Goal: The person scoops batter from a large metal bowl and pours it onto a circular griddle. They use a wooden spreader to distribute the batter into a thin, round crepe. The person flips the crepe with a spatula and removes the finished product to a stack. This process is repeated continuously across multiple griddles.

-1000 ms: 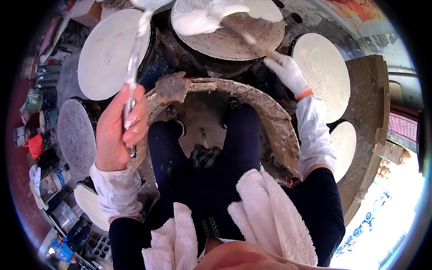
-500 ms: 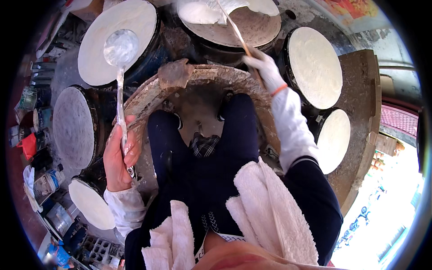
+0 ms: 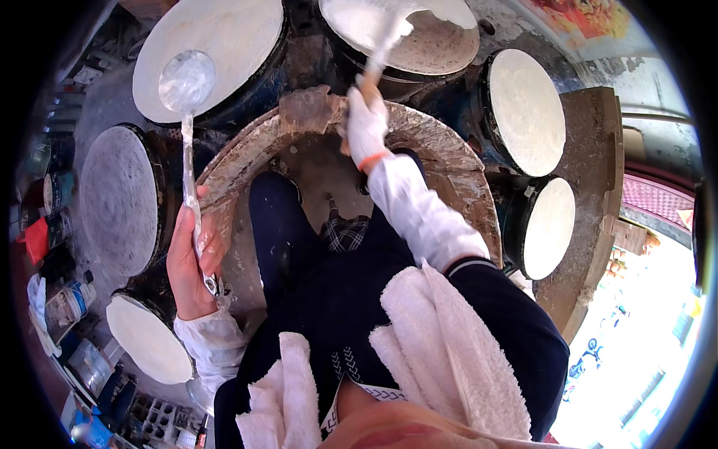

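My bare left hand [image 3: 196,262] is closed round the handle of a metal ladle [image 3: 187,81] coated in whitish batter. The ladle's bowl is over the near edge of a large round griddle [image 3: 239,37] covered by a pale layer. Gloved in white, with an orange band at the wrist, my right hand [image 3: 366,123] grips a long thin spatula [image 3: 384,46], blurred by motion. Its far end reaches over the far middle griddle [image 3: 437,56], where a white sheet [image 3: 355,19] covers part of the brownish surface.
A curved, batter-crusted ledge [image 3: 254,138] rings my knees. Pale-topped round griddles stand at right [image 3: 526,112], lower right [image 3: 550,228] and lower left [image 3: 149,337]. A greyish one [image 3: 120,198] is at left. Cluttered containers [image 3: 67,307] line the left; a brown board [image 3: 583,157] stands right.
My right hand has moved left and slightly nearer, swinging the spatula with it. The ladle has shifted a little left in the picture, still in my left hand.
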A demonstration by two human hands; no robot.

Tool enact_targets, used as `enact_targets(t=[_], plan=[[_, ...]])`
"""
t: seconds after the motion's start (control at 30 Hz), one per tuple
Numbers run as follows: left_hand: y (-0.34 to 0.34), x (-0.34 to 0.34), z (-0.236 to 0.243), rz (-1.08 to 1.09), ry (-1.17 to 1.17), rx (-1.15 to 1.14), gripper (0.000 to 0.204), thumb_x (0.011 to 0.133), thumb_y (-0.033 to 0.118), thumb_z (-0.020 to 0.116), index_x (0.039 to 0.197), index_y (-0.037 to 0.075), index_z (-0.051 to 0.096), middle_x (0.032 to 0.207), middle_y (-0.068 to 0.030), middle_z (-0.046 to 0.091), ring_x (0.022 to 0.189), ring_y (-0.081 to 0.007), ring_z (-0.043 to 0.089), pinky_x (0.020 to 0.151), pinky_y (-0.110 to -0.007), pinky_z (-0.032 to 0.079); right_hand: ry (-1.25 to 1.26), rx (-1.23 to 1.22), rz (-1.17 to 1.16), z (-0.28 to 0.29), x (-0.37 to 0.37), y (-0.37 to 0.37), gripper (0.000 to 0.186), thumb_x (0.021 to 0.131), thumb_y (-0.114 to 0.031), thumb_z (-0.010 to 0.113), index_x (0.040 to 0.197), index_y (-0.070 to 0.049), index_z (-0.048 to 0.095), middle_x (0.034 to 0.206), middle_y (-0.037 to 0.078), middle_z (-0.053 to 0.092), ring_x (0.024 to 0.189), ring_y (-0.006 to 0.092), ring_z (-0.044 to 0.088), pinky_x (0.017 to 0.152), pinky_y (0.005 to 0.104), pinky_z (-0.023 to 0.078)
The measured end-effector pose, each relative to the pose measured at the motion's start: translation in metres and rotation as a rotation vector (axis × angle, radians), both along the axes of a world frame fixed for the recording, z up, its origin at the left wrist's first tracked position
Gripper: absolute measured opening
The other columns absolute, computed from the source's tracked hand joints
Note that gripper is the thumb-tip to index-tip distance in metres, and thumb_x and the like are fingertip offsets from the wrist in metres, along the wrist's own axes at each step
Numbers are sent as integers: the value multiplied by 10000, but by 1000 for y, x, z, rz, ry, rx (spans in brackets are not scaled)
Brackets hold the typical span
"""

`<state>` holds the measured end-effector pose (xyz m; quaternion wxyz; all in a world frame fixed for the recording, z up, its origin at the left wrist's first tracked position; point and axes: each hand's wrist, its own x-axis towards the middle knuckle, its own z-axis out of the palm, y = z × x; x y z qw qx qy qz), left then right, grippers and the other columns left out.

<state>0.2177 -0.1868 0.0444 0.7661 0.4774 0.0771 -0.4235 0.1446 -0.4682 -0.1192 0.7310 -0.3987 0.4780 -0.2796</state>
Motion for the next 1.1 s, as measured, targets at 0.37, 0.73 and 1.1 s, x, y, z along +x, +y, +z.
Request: enact_targets(t=[0.37, 0.73, 1.1], plan=[[18, 13, -2, 32, -26, -78, 400, 1109, 201, 352, 1440, -23, 369, 701, -12, 416, 445, -32, 361, 376, -169, 345, 59, -56, -90, -19, 97, -8, 368, 1034, -339, 495, 1375, -206, 528, 694, 26, 557, 450, 140, 474, 379, 310, 393], [21, -8, 6, -61, 22, -95, 381, 1100, 230, 371, 1406, 11, 427, 692, 19, 428, 444, -26, 377, 389, -180, 314, 67, 115, 53, 31, -20, -25, 403, 962, -493, 611, 982, -103, 514, 674, 27, 470, 460, 116, 380, 388, 275, 332], [-8, -38, 13, -143, 45, -116, 376, 1101, 237, 371, 1404, 24, 438, 696, 13, 428, 447, -29, 388, 381, -183, 322, 309, 1, 248, 28, -166, -46, 315, 1038, -353, 504, 1266, -140, 549, 728, 37, 577, 468, 111, 461, 383, 265, 384]])
